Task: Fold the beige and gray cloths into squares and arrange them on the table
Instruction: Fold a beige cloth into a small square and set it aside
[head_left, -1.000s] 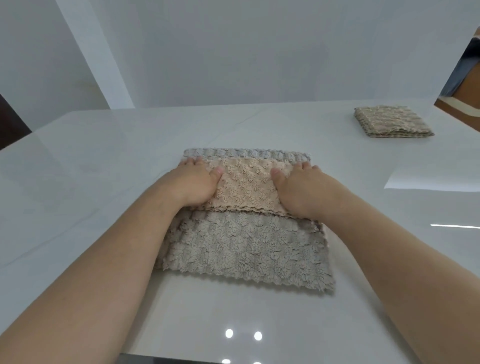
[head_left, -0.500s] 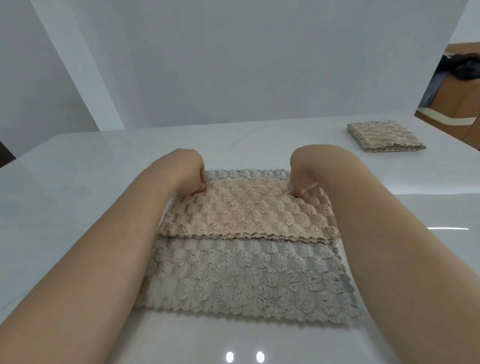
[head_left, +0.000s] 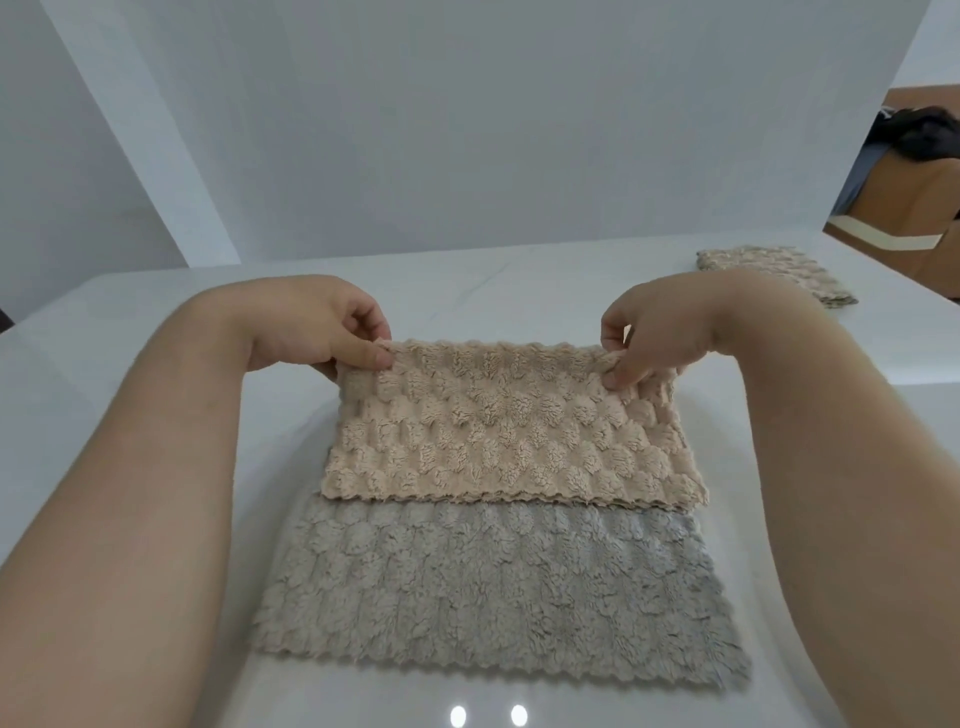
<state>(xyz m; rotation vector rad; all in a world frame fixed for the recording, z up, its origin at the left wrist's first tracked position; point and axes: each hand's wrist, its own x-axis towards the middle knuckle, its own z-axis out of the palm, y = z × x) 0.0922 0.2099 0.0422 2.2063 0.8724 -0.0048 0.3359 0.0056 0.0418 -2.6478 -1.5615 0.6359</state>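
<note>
Two hands, one cloth in work, one finished piece set aside.

Item: left hand (head_left: 317, 332). You have thumb and forefinger closed in a pinch on the far left corner of the cloth (head_left: 498, 426), raised just clear of the table (head_left: 104, 364). Pinching at the corner, not mid-edge, keeps the fold line straight.

Item: right hand (head_left: 660, 332). Same pinch on the far right corner, level with the left. Matched height keeps the far edge taut between your hands, so it should not sag when you carry it over.

Item: cloth, beige on one face, gray on the other. It lies in front of you at the middle of the table. The beige fold covers the far part and the gray face (head_left: 493, 597) shows on the near part, flat. The beige layer's scalloped near edge lies across the gray. By the look of it, this is a band not yet squared; the likely next move is bringing the held edge toward you onto the gray.

Item: folded cloth (head_left: 774, 273), far right of the table, well apart. It is parked there to leave your working space free.

Risk, as a judgement: thick pile may slip, so layers could skew.
</note>
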